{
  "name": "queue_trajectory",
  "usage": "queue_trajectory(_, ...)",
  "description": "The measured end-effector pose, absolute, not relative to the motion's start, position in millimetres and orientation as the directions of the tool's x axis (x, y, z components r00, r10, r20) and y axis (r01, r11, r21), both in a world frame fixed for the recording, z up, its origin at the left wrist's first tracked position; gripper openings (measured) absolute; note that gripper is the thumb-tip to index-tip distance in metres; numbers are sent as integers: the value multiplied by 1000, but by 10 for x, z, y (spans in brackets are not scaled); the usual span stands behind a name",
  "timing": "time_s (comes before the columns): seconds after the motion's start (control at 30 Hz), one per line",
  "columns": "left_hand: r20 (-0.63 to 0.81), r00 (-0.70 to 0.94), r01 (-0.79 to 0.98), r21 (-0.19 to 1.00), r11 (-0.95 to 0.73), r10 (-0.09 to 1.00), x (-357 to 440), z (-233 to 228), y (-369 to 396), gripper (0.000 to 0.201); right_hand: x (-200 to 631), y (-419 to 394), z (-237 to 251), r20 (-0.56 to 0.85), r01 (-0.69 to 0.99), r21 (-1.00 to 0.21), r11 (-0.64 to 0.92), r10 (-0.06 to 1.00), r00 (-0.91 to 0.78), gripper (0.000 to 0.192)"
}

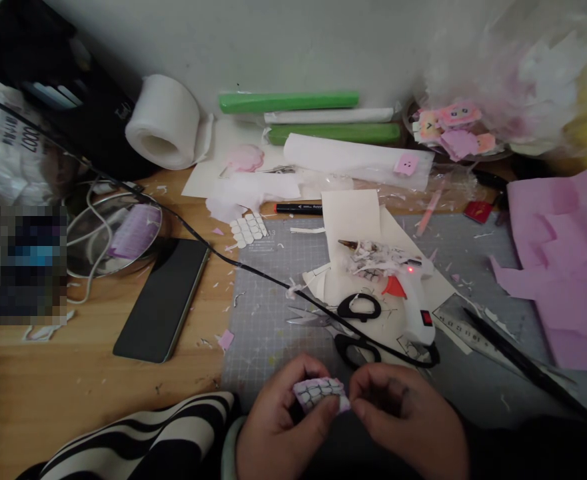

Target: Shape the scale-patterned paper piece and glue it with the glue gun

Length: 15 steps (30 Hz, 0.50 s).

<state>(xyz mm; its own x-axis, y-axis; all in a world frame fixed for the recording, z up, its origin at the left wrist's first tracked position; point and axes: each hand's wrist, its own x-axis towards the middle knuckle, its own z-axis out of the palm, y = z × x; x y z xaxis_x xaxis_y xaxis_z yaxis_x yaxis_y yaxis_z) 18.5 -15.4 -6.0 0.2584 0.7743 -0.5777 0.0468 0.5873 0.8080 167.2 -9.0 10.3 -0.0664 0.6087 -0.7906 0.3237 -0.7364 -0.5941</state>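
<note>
My left hand [286, 427] holds a small paper piece [318, 392] between thumb and fingers, low in the middle of the head view. The piece is pink-edged and white, with a black-outlined scale-like pattern. At its right edge is my right hand [406, 417], thumb and forefinger pinched together on the border of the piece. Just beyond the hands lie scissors [358, 307] with black handles, blades partly apart. A white glue gun [413, 307] with a red trigger and a lit red light rests on cream paper [353, 213], its nozzle end covered in scraps.
A grey cutting mat [268, 293] lies under a black cable [273, 280]. To the left are a phone [163, 300], a metal bowl [73, 267] and a paper roll [166, 123]. On the right are a clear ruler [466, 333], a black pen [523, 360] and pink paper [568, 267].
</note>
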Motion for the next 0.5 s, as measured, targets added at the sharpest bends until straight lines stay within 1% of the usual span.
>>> queue_trajectory(0.1, -590, 233, -25, 791, 611, 773, 190, -66, -149, 12, 1690, -78, 118, -789, 317, -593, -740, 612, -49, 9)
queue_trajectory(0.2, -582, 293, -56, 781, 622, 758, 193, -63, -134, 17, 1711, -102, 94, -756, 300, -643, -705, 647, -98, 4)
queue_trajectory(0.23, -580, 305, -62, 779, 624, 755, 194, -61, -128, 18, 1719, -117, 76, -743, 294, -660, -691, 657, -125, 6)
queue_trajectory(0.33, -581, 330, -60, 774, 631, 744, 189, -58, -114, 19, 1747, -164, 15, -727, 285, -683, -672, 663, -178, 12)
queue_trajectory(0.5, -590, 336, -38, 771, 636, 734, 177, -59, -118, 16, 1777, -181, -4, -723, 257, -690, -677, 661, -199, 15)
